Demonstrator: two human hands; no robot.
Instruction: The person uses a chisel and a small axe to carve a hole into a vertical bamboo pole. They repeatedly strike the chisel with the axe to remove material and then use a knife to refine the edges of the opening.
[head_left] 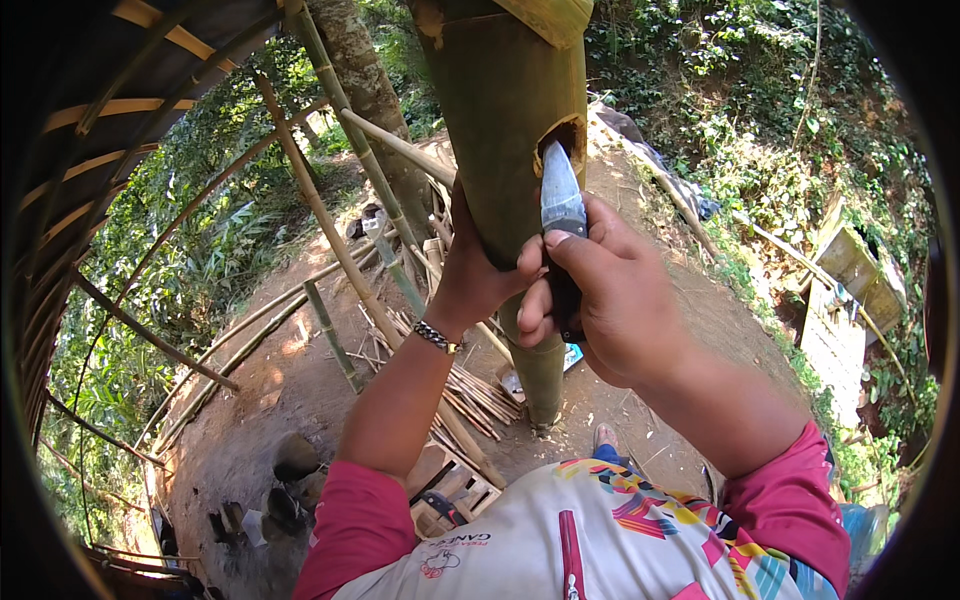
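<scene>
A thick green bamboo pole (495, 130) stands upright in front of me, with a rough-edged hole (572, 132) cut in its wall. My left hand (475, 275) is wrapped round the pole's left side below the hole, its far fingers hidden behind the bamboo. In my closed right hand (625, 290) is a knife (563, 195) with a dark handle and a broad pointed blade. The blade points up, its tip at the lower edge of the hole; whether it touches the bamboo I cannot tell. My right thumb lies along the top of the handle.
Bamboo rails and posts (330, 220) stand to the left under a slatted roof (100, 110). Thin sticks (475, 395) lie on the ground beside the pole's foot, near a wooden crate (445, 490). A leafy slope (740, 80) rises at the right, with a weathered wooden structure (850, 290).
</scene>
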